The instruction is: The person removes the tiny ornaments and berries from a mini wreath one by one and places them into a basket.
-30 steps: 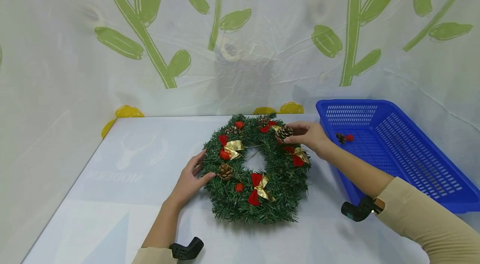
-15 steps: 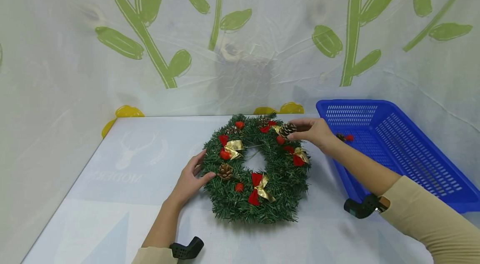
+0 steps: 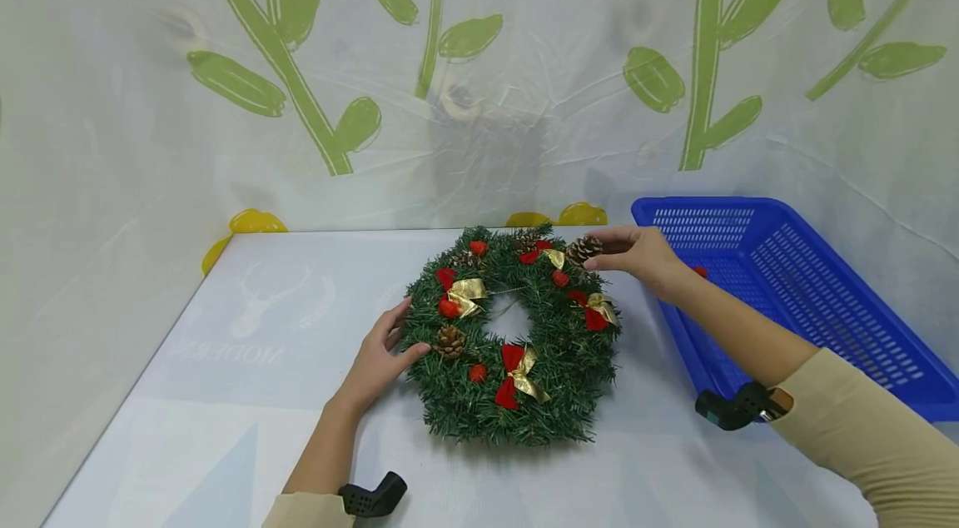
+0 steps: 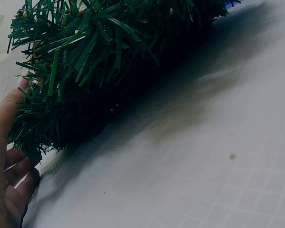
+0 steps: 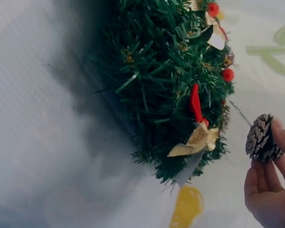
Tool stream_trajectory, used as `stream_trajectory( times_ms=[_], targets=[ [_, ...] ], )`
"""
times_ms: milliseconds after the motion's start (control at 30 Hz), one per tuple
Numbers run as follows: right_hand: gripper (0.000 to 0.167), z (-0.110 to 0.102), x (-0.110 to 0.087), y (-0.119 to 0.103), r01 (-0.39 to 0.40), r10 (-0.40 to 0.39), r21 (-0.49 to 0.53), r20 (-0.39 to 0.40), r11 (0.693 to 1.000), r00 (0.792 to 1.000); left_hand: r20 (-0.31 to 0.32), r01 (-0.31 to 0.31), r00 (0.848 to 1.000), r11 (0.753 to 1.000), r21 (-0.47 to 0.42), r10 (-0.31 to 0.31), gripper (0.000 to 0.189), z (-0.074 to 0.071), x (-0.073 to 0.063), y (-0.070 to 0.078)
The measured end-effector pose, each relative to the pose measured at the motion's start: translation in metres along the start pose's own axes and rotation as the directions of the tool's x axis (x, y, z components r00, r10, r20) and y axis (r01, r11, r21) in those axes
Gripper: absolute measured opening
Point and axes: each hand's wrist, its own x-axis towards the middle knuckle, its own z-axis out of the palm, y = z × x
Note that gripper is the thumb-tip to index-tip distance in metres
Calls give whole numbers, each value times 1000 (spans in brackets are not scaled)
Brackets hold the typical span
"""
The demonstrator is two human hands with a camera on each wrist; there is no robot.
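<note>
A green Christmas wreath point(image 3: 577, 382) with red-and-gold bows, red balls and pine cones lies on the white table. At its left edge my left hand point(image 3: 380, 357) holds the rim, thumb on top and the other fingers low at the side, as the left wrist view also shows beside the green needles point(image 4: 85, 61). My right hand point(image 3: 637, 255) pinches a pine cone point(image 3: 583, 251) between thumb and fingers, at the wreath's upper right. In the right wrist view this pine cone point(image 5: 262, 138) is apart from the wreath, and a thin wire sticks out of it towards the needles.
A blue plastic basket point(image 3: 884, 295) stands at the right, partly behind my right forearm, with a small red ball point(image 3: 700, 271) in it. Behind the table point(image 3: 240, 320) hangs a white sheet printed with yellow flowers and green leaves.
My right hand has moved up and to the right with the pine cone, away from the wreath's middle. A red ball beneath it has come into sight. My left hand has stayed still.
</note>
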Motion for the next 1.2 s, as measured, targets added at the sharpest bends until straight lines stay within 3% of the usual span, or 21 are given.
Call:
stream_trajectory(
  times_ms=[933, 1000, 1200],
  targets=[
    [66, -22, 1, 0, -18, 18, 3, -46, 1000, 999, 2, 5, 1000, 1000, 11, -5, 73, 0, 1, -2],
    [67, -25, 1, -2, -22, 21, -4, -48, 1000, 999, 0, -2, 1000, 1000, 15, 2, 73, 0, 2, -4],
    [68, -32, -1, -5, -31, 27, -59, -65, 998, 998, -10, -14, 1000, 1000, 11, 14, 74, 2, 9, -28]
  ],
)
